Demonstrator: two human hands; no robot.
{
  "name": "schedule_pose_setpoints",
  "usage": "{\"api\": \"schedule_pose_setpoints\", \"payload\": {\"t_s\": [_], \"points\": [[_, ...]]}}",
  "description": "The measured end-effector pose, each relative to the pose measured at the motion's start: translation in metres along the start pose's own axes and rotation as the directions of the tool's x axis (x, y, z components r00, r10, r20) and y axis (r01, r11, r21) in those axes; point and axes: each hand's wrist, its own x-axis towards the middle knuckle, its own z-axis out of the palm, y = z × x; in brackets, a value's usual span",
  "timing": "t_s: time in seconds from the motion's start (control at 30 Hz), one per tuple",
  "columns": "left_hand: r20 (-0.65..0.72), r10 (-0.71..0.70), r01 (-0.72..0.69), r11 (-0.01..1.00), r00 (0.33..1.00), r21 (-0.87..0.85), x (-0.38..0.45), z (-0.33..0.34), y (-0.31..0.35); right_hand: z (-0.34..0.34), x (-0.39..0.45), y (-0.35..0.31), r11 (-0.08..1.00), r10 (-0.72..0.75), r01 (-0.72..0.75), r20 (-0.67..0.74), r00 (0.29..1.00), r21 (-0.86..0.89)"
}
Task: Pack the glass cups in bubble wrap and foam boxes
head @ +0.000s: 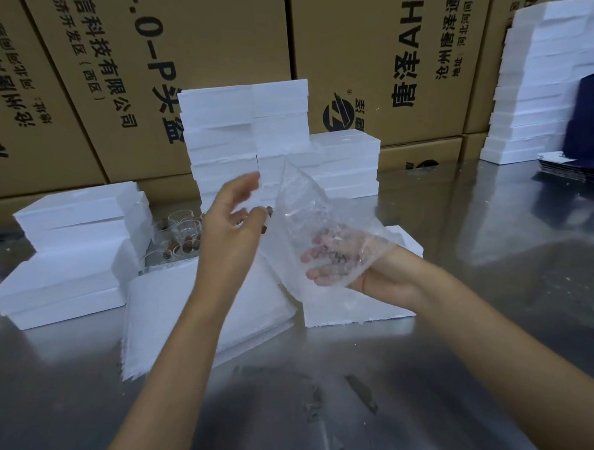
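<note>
A person stands at a steel table (478, 285) stacked with white foam boxes, both bare forearms raised over the work. The right hand (338, 260) lies palm up beneath a sheet of clear bubble wrap (305, 217), its fingers slightly curled and showing through the film, with small dark shapes visible against them; whether a cup sits inside the wrap cannot be told. The left hand (234, 220) hangs just beside the sheet's left edge, fingers apart and loosely bent, thumb raised, gripping nothing that can be made out. Behind that hand, a cluster of glass cups (183, 233) with brown beads on them stands on the table between a low pile of foam boxes (79, 254) at left and a taller stack (247, 125) at centre. A flat white foam pad (163, 319) lies under the left forearm, and an open foam box (353, 307) sits directly below the wrapped hand. Another foam stack (534, 88) rises at far right beside dark blue cartons (587, 117), with printed cardboard cartons (212, 41) walling the background.
</note>
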Motion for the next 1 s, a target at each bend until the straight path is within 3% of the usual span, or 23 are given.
{"api": "schedule_pose_setpoints", "payload": {"t_s": [0.13,0.23,0.37,0.4,0.5,0.53,0.6,0.7,0.83,0.93,1.0], "points": [[0.162,-0.19,0.186,0.982,0.968,0.038,-0.001,0.006,-0.016,0.007,-0.001,0.0,0.998,0.006,-0.01,0.067,0.998,0.058],[0.164,-0.246,0.24,0.969,0.955,0.055,-0.017,0.016,-0.028,0.014,0.0,0.004,1.0,-0.015,0.015,0.026,1.0,0.021],[0.184,-0.305,0.301,0.952,0.934,0.053,-0.02,0.019,-0.032,0.015,-0.007,0.008,0.992,-0.028,0.021,0.056,0.998,0.126],[0.23,-0.287,0.291,0.957,0.93,0.016,-0.019,0.017,-0.031,0.017,-0.008,0.008,0.997,0.0,-0.002,0.036,0.999,0.072],[0.425,-0.201,0.285,0.948,0.882,-0.144,-0.014,0.006,-0.033,0.02,-0.008,0.007,0.933,0.033,-0.042,-0.031,0.999,-0.357],[0.481,-0.183,0.321,0.92,0.858,-0.224,-0.012,0.004,-0.033,0.016,-0.007,0.008,0.921,0.031,-0.035,-0.016,0.999,-0.387],[0.543,-0.18,0.427,0.824,0.82,-0.371,-0.009,0.001,-0.03,0.012,-0.008,0.006,0.968,0.047,-0.038,0.033,0.998,-0.249],[0.517,-0.276,0.488,0.807,0.81,-0.334,-0.008,0.006,-0.028,0.01,-0.011,0.002,0.988,0.085,-0.078,0.046,0.995,-0.137],[0.374,-0.364,0.482,0.824,0.853,-0.298,-0.012,0.015,-0.03,0.01,-0.013,-0.006,0.925,0.109,-0.103,-0.003,0.994,-0.366],[0.264,-0.406,0.483,0.767,0.875,-0.421,-0.013,0.015,-0.03,0.006,-0.017,-0.022,0.942,-0.172,0.111,-0.173,0.97,-0.316],[0.21,-0.434,0.475,0.703,0.876,-0.529,-0.012,0.012,-0.03,-0.003,-0.025,-0.029,0.91,-0.402,0.301,-0.425,0.811,-0.286]]}}
